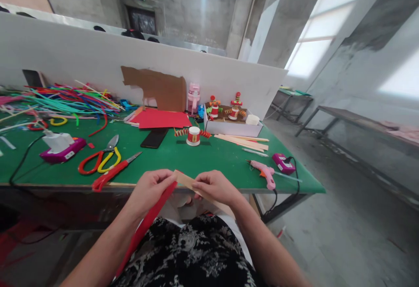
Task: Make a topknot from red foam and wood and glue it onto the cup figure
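Red paper strip [147, 223] and pale tan paper strip [185, 179] meet at a corner; fingers cover part, unclear whether joined. Red's lower end hard to make out beside the black patterned garment [190, 252]; tan's middle hidden by the right grip [216, 186]. Left grip [152, 189] pinches red near its top; right grip pinches tan. Both strips sit at the near edge of the green surface [170, 160]. White partition [81, 45] behind, grey concrete wall [196, 12] beyond.
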The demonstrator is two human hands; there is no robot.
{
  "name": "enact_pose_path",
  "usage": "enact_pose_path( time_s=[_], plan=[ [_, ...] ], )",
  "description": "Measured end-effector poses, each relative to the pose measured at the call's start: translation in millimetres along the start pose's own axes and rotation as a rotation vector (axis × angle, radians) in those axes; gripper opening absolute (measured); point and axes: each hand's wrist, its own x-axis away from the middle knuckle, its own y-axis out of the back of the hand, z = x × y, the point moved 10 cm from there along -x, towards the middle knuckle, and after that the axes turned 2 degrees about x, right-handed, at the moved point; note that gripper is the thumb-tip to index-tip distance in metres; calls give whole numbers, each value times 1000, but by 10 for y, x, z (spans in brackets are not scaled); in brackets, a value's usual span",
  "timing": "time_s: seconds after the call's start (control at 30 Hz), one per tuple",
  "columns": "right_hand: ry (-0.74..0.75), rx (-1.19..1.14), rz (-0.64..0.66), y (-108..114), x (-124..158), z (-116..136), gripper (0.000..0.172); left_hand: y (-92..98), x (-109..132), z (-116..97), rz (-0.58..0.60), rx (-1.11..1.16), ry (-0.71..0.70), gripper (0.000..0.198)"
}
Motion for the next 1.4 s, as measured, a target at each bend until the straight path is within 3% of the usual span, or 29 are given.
enact_pose_path(
  time_s=[0.17,0.27,0.33,0.4,0.53,0.77,1.0,1.2,1.4],
  plan=[
    [39,313,-129,338,84,-96,13,143,-33,91,-64,-31,-16,44],
    [57,430,-286,462,105,-51,9,125,-31,73,-81,-56,-27,44],
    [112,353,-341,398,70,50,9,55,-31,41,-69,-69,-44,43],
    [163,174,-302,213,-14,128,14,-40,-34,9,-40,-90,-68,41],
    [157,-22,-350,15,-116,152,17,-143,-34,-25,-25,-148,-107,39],
    [127,-41,-457,68,-76,77,14,-136,-28,-9,-17,-111,-97,39],
    [35,-297,-358,-59,-194,-212,27,-115,-39,-10,-28,-195,-124,40],
    [77,-203,-432,27,-127,-135,21,-187,-45,14,32,-92,-87,45],
    [64,-169,-422,-51,-89,-134,10,-269,-10,157,108,12,40,52]
  ],
)
